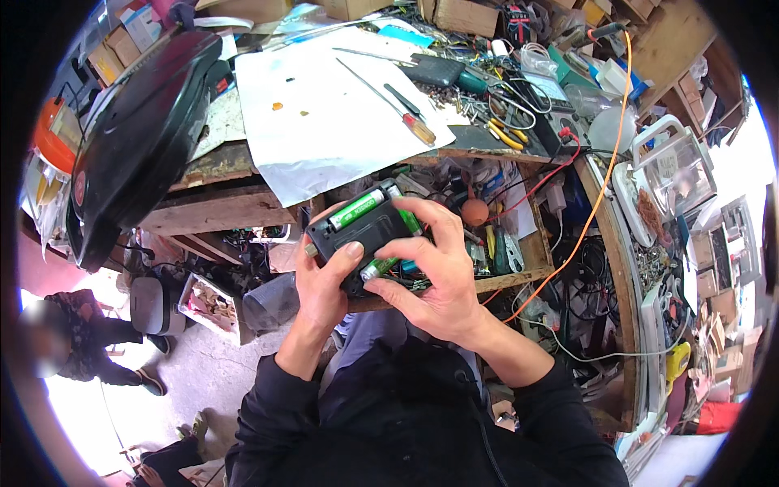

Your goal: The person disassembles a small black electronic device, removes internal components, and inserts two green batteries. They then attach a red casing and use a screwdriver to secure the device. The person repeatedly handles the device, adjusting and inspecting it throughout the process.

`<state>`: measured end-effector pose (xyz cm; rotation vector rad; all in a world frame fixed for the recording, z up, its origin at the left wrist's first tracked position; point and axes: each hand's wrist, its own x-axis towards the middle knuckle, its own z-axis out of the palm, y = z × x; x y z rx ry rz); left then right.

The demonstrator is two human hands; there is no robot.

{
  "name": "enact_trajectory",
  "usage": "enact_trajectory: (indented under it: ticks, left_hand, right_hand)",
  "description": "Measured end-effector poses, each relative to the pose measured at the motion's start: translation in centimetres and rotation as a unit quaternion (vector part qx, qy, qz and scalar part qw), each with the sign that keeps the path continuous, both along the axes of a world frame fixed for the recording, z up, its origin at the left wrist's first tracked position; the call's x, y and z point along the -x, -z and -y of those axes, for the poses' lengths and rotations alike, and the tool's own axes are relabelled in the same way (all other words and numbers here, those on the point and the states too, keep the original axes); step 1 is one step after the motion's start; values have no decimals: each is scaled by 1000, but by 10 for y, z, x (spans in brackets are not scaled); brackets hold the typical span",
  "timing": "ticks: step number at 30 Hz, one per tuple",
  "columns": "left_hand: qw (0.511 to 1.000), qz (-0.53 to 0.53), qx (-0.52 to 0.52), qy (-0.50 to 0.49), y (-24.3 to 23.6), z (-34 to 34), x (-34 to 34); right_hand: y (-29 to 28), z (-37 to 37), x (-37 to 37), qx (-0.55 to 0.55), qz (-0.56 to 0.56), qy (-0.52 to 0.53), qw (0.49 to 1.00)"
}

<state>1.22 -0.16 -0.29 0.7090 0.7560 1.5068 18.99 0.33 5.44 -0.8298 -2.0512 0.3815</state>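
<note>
A black plastic device (357, 237) with open battery slots rests in my left hand (323, 288), tilted above the front of the bench. That hand's thumb lies on the device's face and its fingers wrap the left side. One green battery (359, 209) sits in the slot along the far edge. A second green battery (408, 216) is at the right side, partly covered by my right hand (438, 280). Between that hand's thumb and a finger, a third green battery (378, 269) is pinched at the device's near edge; whether it is fully seated I cannot tell.
On the bench lie a white sheet (300, 105), a screwdriver (418, 127), yellow-handled pliers (507, 135) and loose screws. An open drawer (531, 264) of tools is below; an orange cable (604, 191) hangs at right. A large black case (146, 122) stands left, a person (85, 329) beyond.
</note>
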Motion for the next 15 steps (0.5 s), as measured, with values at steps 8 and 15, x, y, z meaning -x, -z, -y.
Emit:
enact_trajectory:
  ticks: [8, 15]
  left_hand:
    - [998, -41, -38, -26, -4, 6, -1]
    - [997, -51, -60, -10, -3, 6, 0]
  right_hand:
    - [7, 6, 2, 249, -114, 3, 962]
    - [7, 1, 1, 266, -123, -2, 956]
